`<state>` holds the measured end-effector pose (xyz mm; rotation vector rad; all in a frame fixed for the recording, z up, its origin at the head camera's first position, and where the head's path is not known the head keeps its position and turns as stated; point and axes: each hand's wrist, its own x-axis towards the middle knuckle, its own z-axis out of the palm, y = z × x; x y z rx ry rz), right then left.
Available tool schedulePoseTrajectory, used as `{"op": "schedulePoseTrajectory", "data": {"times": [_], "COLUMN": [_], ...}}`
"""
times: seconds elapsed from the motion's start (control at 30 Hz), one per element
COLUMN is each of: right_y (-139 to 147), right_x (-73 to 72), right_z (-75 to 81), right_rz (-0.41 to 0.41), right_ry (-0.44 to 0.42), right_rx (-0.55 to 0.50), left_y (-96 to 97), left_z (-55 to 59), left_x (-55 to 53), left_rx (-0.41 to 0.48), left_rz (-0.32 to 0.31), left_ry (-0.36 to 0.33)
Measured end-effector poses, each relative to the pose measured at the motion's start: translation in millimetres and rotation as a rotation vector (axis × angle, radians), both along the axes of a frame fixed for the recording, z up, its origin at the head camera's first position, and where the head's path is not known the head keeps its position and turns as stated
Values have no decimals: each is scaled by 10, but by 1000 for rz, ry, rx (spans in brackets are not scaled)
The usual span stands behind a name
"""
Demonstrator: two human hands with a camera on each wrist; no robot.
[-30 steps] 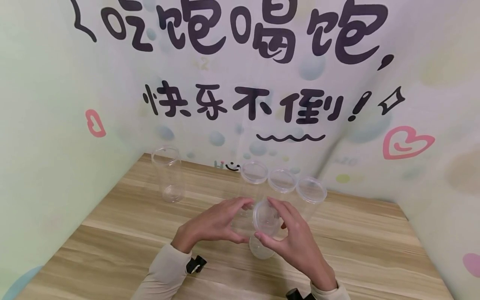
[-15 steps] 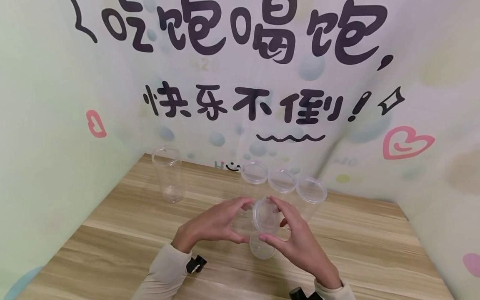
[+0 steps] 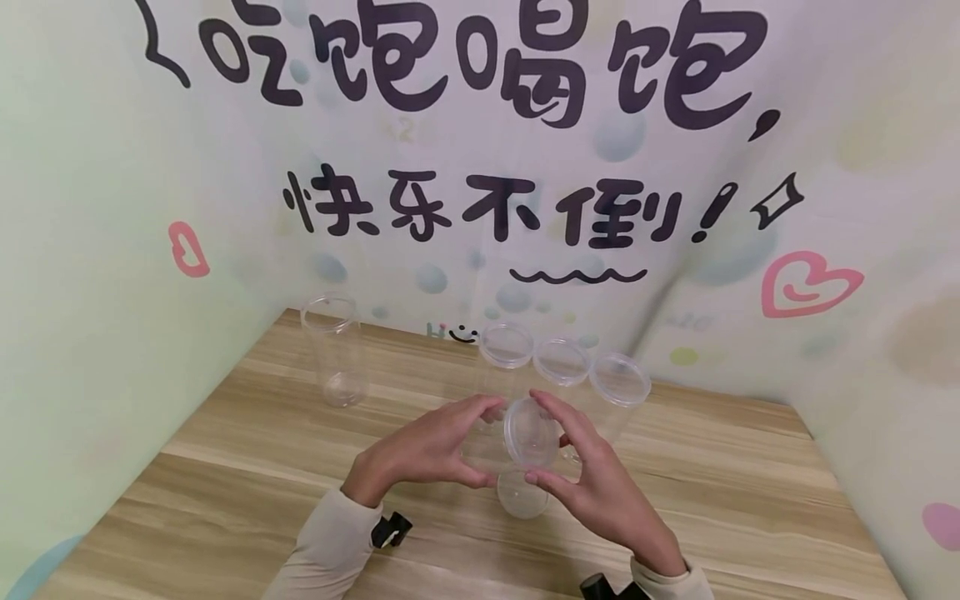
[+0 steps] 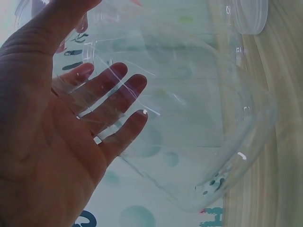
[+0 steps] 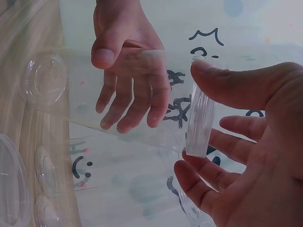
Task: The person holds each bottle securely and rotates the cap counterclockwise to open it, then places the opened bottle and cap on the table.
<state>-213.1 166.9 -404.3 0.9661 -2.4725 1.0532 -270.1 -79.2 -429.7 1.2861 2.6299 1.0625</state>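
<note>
right grip [image 3: 606, 482] around clear lid [image 3: 532, 432]

- Around the held lid [image 5: 201, 113], with the wall [image 3: 450, 150] at 12 o'clock, three clear cups [image 3: 561, 362] standing side by side bar the way from 12 to 2.
- A lone cup [image 3: 343, 358] blocks 10 o'clock; a lane runs past it at 11.
- Open desk [image 3: 735, 475] gives passage at 3 and 9.
- The tilted cup [image 4: 199, 109] fills the span between left fingers [image 3: 474, 407] and right fingers [image 3: 562, 418].
- A loose lid [image 3: 522, 493] occupies 6 o'clock.
</note>
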Motion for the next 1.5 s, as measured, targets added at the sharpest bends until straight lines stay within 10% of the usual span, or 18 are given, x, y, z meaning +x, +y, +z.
{"op": "schedulePoseTrajectory", "data": {"times": [0.33, 0.87, 1.5], "right_y": [-23, -128, -169], "right_x": [-12, 25, 72], "right_z": [-51, -68, -15], "right_rz": [-43, -429, -441], "right_ry": [12, -37, -158], "right_rx": [-30, 94, 158], "left_y": [6, 83, 71], "left_z": [-6, -23, -36], "left_x": [9, 23, 19], "left_rx": [-5, -104, -113], "left_rz": [11, 51, 46], "left_ry": [33, 170, 161]}}
